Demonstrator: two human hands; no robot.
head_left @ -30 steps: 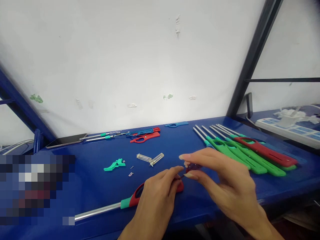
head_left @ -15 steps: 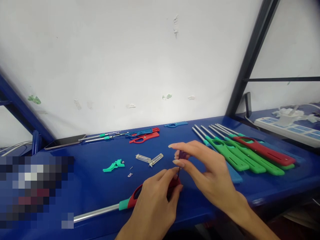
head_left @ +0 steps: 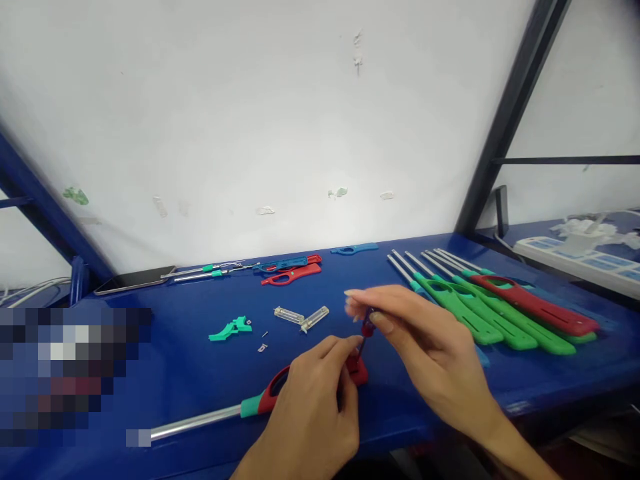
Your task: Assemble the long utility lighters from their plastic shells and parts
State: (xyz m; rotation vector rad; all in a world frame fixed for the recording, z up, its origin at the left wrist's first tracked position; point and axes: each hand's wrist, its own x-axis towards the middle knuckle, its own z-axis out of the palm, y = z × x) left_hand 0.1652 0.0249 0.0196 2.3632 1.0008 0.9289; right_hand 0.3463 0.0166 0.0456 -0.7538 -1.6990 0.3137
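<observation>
Near the table's front edge, my left hand [head_left: 313, 400] is closed over the handle of a red long-necked gas lighter [head_left: 269, 398]. Its metal tube points left, and a teal collar joins tube and handle. Just above the handle's right end, my right hand [head_left: 430, 347] grips a small screwdriver [head_left: 369, 328] with a dark red handle. The screwdriver's shaft slants down to the red handle, beside my left fingertips. Whether its tip sits in a screw is hidden. Left of my hands lie a teal plastic trigger part [head_left: 231, 329] and a tiny screw [head_left: 265, 334].
Two clear fuel tanks [head_left: 315, 319] lie beyond my left hand. Several green lighters [head_left: 510, 327] and a red one [head_left: 545, 307] lie to the right. Opened casings [head_left: 291, 274] and a phone [head_left: 133, 281] are at the back. A power strip [head_left: 575, 263] stands far right.
My right fingers have shifted around the screwdriver's handle, which now leans more to the right. My left hand still holds the red lighter. The whole view has moved slightly.
</observation>
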